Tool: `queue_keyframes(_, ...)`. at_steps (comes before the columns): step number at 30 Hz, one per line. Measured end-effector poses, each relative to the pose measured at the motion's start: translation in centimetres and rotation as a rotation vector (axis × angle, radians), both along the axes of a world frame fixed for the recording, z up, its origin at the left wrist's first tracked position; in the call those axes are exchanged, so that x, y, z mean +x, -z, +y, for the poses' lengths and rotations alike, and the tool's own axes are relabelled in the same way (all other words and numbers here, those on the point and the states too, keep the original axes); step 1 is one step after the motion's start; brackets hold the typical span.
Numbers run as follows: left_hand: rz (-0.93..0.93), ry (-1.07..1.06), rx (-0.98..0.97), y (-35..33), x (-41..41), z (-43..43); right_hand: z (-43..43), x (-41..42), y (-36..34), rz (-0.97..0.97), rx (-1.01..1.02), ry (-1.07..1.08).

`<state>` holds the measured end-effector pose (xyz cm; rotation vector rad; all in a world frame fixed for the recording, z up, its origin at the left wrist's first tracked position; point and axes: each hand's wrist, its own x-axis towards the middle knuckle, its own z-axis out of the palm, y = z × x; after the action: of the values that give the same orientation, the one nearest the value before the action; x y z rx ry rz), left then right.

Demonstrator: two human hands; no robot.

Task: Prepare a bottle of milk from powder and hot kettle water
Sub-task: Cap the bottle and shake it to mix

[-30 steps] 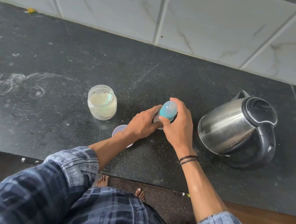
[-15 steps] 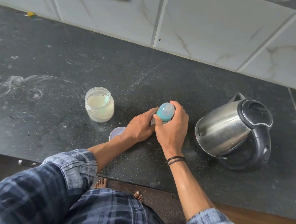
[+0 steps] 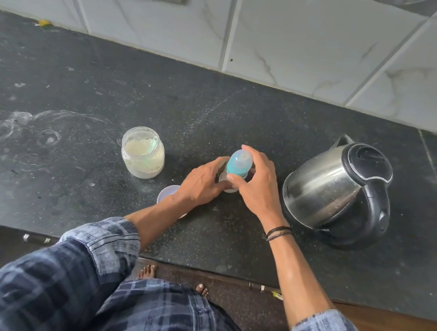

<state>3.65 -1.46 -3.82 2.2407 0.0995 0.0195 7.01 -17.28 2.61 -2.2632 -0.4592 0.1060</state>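
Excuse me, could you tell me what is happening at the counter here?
A person at the counter is working on a bottle: the left hand holds its body while the right hand grips its teal top. The jar of powder stands open on the left, a lid lying by the left wrist. The kettle sits closed on the right.

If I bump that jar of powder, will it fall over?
Probably not easily: the jar looks short and wide, so it should slide rather than tip. But it stands open, so a hard knock could spill powder.
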Motion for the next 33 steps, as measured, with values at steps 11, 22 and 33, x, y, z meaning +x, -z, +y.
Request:
queue_keyframes(11,-0.018,-0.036,0.020,-0.2,-0.4,-0.5,1.4,-1.3,1.6,-0.164,0.036,0.124)
queue_keyframes(22,0.009,-0.028,0.007,-1.0,-0.7,-0.5,0.5,-0.2,1.1,-0.083,0.017,0.037)
queue_keyframes(33,-0.166,-0.121,0.251,-0.5,-5.3,0.0,-1.7,0.3,3.9,-0.029,0.080,-0.157)
